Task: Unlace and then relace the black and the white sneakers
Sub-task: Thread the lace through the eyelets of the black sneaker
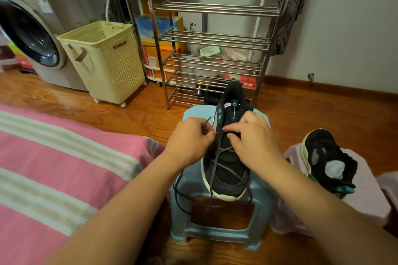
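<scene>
A black sneaker (228, 163) with teal accents lies on a light blue plastic stool (215, 232), toe toward me. Its dark grey lace (217, 168) crosses the lower eyelets, and loose ends hang over the stool's front. My left hand (189, 137) pinches one lace end, whose tip sticks up beside the sneaker's left eyelets. My right hand (252, 142) rests on the sneaker's right side, fingers curled over the tongue area, gripping the upper. A second black sneaker (327, 159) lies on a pale pink stool (366, 196) at the right.
A pink striped bed (53, 168) fills the left foreground. Behind the stools stand a metal shoe rack (213, 49), a cream laundry basket (105, 60) and a washing machine (30, 28). The floor is wooden (129, 109).
</scene>
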Available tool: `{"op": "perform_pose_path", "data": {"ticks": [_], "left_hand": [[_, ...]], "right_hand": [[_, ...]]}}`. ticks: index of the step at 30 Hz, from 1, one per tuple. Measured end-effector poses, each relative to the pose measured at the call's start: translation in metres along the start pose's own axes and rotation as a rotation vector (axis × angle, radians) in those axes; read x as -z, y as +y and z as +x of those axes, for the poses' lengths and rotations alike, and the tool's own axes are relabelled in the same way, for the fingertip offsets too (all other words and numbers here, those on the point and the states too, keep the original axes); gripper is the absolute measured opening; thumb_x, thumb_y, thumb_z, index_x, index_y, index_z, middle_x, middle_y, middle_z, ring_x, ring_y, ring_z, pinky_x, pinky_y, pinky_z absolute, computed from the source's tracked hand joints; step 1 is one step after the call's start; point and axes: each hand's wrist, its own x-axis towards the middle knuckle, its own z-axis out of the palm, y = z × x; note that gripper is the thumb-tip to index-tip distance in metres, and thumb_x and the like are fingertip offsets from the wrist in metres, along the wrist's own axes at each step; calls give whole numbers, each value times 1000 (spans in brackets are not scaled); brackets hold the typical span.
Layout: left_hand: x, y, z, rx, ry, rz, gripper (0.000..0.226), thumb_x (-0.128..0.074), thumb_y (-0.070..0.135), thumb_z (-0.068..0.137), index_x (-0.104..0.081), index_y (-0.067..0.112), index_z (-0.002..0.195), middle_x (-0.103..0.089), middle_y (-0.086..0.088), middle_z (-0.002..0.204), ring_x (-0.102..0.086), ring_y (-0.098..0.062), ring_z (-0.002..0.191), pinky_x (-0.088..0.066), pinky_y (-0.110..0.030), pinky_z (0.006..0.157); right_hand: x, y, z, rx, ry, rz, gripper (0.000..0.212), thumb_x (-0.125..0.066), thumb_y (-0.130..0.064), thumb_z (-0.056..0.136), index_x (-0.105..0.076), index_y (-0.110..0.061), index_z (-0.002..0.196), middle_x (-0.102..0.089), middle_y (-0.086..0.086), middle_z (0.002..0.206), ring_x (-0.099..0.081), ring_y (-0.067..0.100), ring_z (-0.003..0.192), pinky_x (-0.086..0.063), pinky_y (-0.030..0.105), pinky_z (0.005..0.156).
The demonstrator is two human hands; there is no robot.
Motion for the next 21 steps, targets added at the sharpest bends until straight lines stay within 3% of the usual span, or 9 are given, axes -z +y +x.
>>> {"op": "perform_pose_path", "data": {"ticks": [8, 12, 16, 18, 21], "left_hand": [[-2, 13, -1, -67, 21, 172, 10, -61, 23, 99, -70, 23, 97, -66, 4, 90, -63, -16, 81, -49, -30, 70], [-6, 3, 0, 41, -40, -225, 8, -66, 20, 97, -72, 18, 92, -71, 4, 89, -65, -9, 82, -49, -17, 73], [-5, 1, -1, -54, -7, -295, 9, -64, 24, 99, -72, 27, 104, -70, 8, 92, -65, -2, 86, -46, -9, 70], [-6, 6, -1, -111, -37, -321, 18, -56, 28, 104, -73, 30, 109, -71, 12, 94, -66, 0, 91, -50, -16, 79], [-6, 7, 1, -112, -55, -269, 34, -46, 42, 106, -74, 28, 95, -70, 5, 78, -65, -9, 76, -54, -38, 74]], "right_hand": [[-11, 0, 4, -123, -29, 157, 28, -62, -19, 96, -74, -35, 115, -41, -10, 88, -47, 16, 99, -37, 27, 77], [-14, -4, 2, -175, -22, 112, 26, -65, -27, 96, -72, -33, 120, -44, -6, 95, -50, 19, 102, -38, 29, 77], [-15, -5, 3, -189, 35, 165, 15, -67, -31, 94, -78, -31, 105, -43, -8, 85, -50, 17, 92, -31, 24, 64], [-16, -6, 4, -203, 34, 127, 13, -65, -30, 95, -78, -29, 96, -42, -8, 84, -46, 14, 86, -24, 20, 57], [-14, -9, 2, -190, 54, 163, 12, -64, -23, 96, -75, -22, 90, -43, -9, 93, -47, 6, 83, -27, 14, 57]]}}
